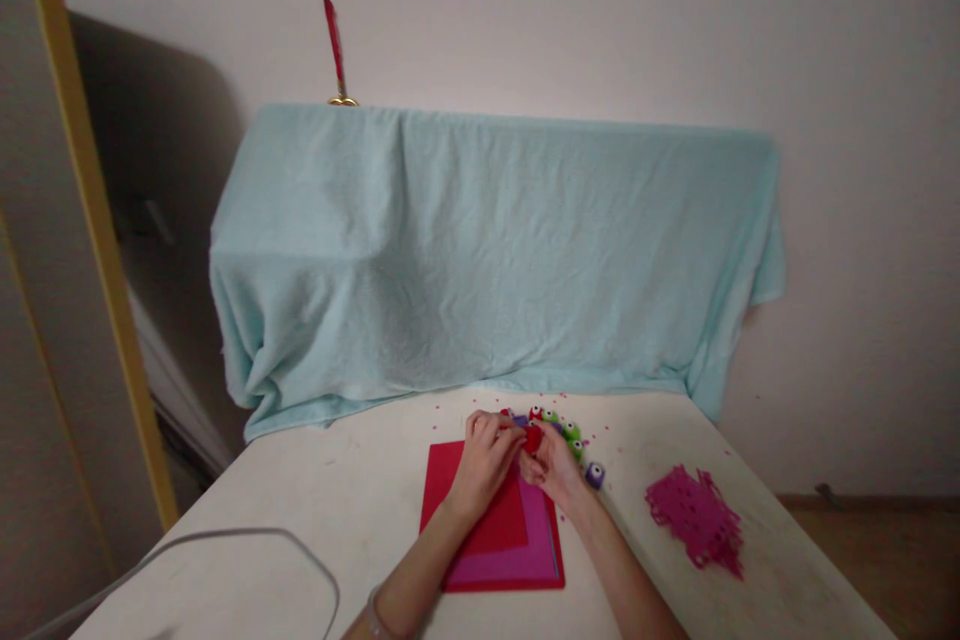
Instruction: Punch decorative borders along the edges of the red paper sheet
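My left hand (489, 448) and my right hand (555, 468) meet above a stack of coloured sheets. Between their fingertips is a small red piece (532, 438), rounded in outline; its exact kind is too small to make out. Both hands have their fingers closed at it, the right from the right side and the left from the left. Beneath them lie a red sheet (495, 518) and a magenta sheet (487, 568). Just behind and right of my hands stand several small red, green and purple figures with round eyes, such as a purple one (595, 475).
Magenta cut-out scraps (697, 518) lie on the white table (337, 510) at the right. Tiny red dots are scattered around the figures. A grey cable (247, 530) curves across the left front. A light blue cloth (487, 250) drapes behind the table.
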`<state>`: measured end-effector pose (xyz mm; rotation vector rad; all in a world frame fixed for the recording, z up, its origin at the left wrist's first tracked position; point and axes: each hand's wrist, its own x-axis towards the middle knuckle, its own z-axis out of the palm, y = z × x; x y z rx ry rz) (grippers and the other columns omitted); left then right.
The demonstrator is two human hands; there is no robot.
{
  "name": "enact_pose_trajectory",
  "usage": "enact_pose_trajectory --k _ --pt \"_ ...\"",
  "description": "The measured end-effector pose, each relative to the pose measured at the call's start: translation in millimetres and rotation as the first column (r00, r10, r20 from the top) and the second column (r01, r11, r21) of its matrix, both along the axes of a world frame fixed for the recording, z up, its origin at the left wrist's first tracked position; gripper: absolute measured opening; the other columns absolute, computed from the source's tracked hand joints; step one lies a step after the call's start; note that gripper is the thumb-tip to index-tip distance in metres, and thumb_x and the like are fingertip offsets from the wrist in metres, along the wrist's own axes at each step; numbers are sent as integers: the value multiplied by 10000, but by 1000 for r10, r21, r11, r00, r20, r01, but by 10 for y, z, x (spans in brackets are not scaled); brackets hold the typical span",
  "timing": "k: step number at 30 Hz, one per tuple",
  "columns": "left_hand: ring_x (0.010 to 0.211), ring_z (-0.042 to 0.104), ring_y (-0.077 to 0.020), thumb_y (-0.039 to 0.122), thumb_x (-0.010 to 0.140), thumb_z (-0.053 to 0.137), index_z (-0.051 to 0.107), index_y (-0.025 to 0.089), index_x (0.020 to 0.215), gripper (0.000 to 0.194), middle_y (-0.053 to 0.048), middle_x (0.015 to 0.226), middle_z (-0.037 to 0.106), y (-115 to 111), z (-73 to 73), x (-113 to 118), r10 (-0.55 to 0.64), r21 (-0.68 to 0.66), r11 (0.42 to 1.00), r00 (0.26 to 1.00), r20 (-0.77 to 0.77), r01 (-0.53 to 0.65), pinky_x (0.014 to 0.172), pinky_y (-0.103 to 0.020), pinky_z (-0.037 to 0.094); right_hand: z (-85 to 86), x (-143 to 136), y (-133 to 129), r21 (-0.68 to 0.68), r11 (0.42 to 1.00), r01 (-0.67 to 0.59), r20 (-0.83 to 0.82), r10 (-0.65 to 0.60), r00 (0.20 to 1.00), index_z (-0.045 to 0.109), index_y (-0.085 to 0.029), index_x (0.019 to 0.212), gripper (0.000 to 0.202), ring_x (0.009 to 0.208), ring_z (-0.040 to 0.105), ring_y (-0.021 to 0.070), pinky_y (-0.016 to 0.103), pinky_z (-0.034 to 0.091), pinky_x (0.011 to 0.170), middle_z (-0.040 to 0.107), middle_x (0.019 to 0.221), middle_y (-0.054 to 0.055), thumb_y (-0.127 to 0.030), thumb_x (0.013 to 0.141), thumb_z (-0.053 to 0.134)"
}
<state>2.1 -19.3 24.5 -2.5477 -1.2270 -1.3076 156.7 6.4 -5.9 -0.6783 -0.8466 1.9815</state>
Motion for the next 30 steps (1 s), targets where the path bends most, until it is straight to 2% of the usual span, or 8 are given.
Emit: enact_pose_trajectory --k 5,13,18,30 --pt "989 494 -189 224 907 476 582 251 1051 181 -47 1014 582 2 48 -29 -10 33 999 995 -96 13 954 -411 313 -32 -7 18 -25 999 38 37 -37 999 510 -217 732 388 296 217 82 219 153 373 343 322 -86 -577 822 397" --pt "987 508 -180 221 920 447 572 238 1038 172 -44 1005 586 -3 102 -46 -23 38 999 988 -154 29 973 -421 301 -88 20 67 -13 1000 -10 -1 10 1000 522 -205 709 393 280 206 75 212 135 360 357 323 -77 -553 833 385" --pt "974 518 -179 207 916 450 564 234 1025 161 -44 993 589 19 73 -30 -8 54 998 987 -160 16 982 -435 300 -90 18 71 -19 1000 3 71 -2 997 529 -201 697 420 271 216 74 212 154 359 361 307 -74 -579 813 387" --pt "954 509 -174 200 909 437 559 218 924 124 -33 954 574 39 53 27 3 40 999 991 -135 2 971 -424 315 -110 23 71 -61 998 26 116 -19 993 510 -208 701 397 276 233 76 217 148 363 409 318 -52 -568 816 389"
